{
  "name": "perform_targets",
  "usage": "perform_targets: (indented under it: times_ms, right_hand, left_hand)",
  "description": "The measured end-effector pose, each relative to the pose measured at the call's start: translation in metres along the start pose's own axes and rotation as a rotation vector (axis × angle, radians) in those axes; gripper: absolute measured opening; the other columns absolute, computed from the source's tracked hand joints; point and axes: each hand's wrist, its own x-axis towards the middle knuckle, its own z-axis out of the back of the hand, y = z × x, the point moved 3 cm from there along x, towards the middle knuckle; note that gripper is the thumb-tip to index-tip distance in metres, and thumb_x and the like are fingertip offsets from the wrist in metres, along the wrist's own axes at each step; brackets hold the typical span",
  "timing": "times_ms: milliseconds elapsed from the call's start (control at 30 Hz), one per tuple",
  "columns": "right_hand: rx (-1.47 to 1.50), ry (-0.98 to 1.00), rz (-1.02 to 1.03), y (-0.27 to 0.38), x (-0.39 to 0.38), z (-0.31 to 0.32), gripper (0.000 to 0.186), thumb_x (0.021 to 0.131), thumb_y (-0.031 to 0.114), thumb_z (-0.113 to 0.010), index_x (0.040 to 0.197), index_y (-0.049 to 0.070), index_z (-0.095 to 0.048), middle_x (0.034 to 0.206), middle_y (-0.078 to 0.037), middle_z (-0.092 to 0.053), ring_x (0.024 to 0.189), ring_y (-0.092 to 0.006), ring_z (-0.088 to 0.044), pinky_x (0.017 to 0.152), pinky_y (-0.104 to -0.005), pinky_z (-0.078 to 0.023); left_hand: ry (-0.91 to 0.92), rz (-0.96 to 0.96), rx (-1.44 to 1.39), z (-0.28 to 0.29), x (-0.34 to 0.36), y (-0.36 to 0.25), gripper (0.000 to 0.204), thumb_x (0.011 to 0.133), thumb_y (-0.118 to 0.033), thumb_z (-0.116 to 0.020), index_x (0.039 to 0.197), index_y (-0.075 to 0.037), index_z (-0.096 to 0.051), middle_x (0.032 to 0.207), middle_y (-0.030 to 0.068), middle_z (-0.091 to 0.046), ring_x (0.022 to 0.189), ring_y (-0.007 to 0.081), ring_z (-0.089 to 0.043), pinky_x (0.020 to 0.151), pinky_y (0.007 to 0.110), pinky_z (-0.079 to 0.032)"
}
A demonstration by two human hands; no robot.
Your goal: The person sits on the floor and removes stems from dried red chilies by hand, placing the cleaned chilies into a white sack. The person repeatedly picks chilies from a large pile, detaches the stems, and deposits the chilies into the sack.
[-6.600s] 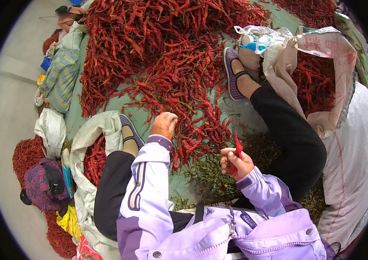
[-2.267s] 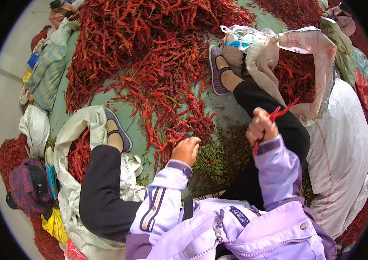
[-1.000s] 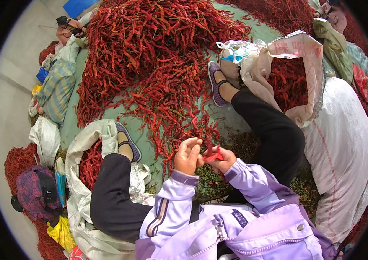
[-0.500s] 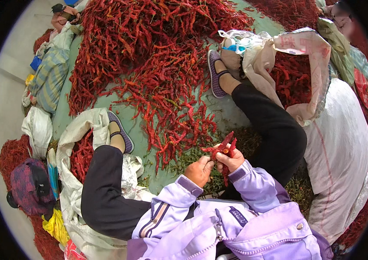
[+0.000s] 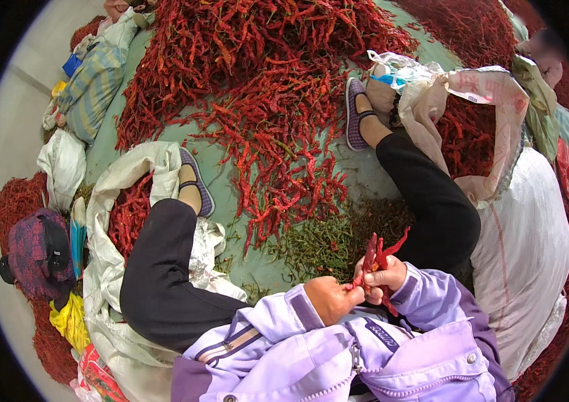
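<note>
My right hand (image 5: 389, 280) is closed round a few dried red chili peppers (image 5: 370, 253), their ends sticking up above the fingers and one hanging below. Meeting it from the left, my left hand (image 5: 330, 299) pinches the end of a red chili, its fingertips touching the right hand's. Just beyond both hands, green stems (image 5: 314, 248) lie scattered on the floor between my legs. Farther off rises a big heap of red chilies (image 5: 251, 60), thinning out into a loose spread toward me.
A white sack (image 5: 97, 234) holding chilies stands by my left leg. At right, an open sack (image 5: 506, 134) of chilies stands beside a full white sack (image 5: 526, 248). A patterned backpack (image 5: 40, 254) and yellow bag (image 5: 70, 321) lie far left. Another person's blurred head (image 5: 547, 47) shows at upper right.
Both hands have moved a little right and nearer to me, still together at the chilies. The chilies in my right hand now point more upward. The whole view has shifted slightly.
</note>
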Motion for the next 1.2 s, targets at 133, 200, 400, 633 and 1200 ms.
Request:
perform_targets:
  times_ms: [133,200,400,633,1200]
  right_hand:
    - [-0.06,0.016,-0.011,0.003,-0.011,-0.011,0.011,0.077,0.004,-0.056,0.086,0.0,-0.051,0.061,-0.009,-0.054,0.046,-0.0174,-0.052,0.046,-0.0293,-0.044]
    - [-0.302,-0.106,0.302,0.018,-0.011,-0.023,0.011,0.076,-0.001,-0.056,0.085,0.001,-0.05,0.063,-0.007,-0.054,0.05,-0.0148,-0.054,0.048,-0.0256,-0.045]
    - [-1.331,-0.46,1.09,0.035,0.021,-0.043,0.027,0.06,-0.004,-0.061,0.086,0.003,-0.055,0.072,-0.01,-0.055,0.068,-0.0249,-0.057,0.059,-0.028,-0.045]
    - [-1.546,-0.585,1.022,0.027,0.031,-0.014,0.022,0.06,-0.002,-0.061,0.081,0.003,-0.056,0.071,-0.009,-0.055,0.064,-0.023,-0.057,0.056,-0.0269,-0.046]
    - [-1.014,-1.405,0.891,0.256,-0.13,0.189,0.017,0.08,0.011,-0.056,0.096,0.007,-0.054,0.058,0.0,-0.05,0.037,-0.0093,-0.043,0.032,-0.0232,-0.033]
  left_hand:
    - [0.034,-0.046,-0.016,0.005,-0.003,-0.013,0.009,0.075,-0.012,-0.05,0.083,-0.009,-0.052,0.058,0.0063,-0.049,0.046,0.0246,-0.049,0.042,0.033,-0.039]
    - [-0.207,0.024,-0.161,0.0,-0.004,-0.001,0.011,0.08,-0.014,-0.048,0.087,-0.007,-0.052,0.062,0.0083,-0.052,0.05,0.0258,-0.051,0.045,0.033,-0.041]
    - [-0.548,0.579,-1.071,-0.059,-0.01,0.073,0.014,0.088,-0.018,-0.042,0.091,-0.008,-0.051,0.066,0.0019,-0.053,0.054,0.0115,-0.052,0.046,0.024,-0.04]
    - [-0.488,0.96,-1.537,-0.08,0.005,0.078,0.017,0.087,-0.025,-0.04,0.084,-0.011,-0.05,0.058,-0.0006,-0.049,0.037,0.0108,-0.043,0.032,0.023,-0.032]
    - [-0.509,0.951,-0.201,-0.027,-0.048,0.17,0.021,0.077,-0.01,-0.054,0.098,-0.008,-0.053,0.102,0.0111,-0.054,0.087,0.0251,-0.055,0.075,0.033,-0.045]
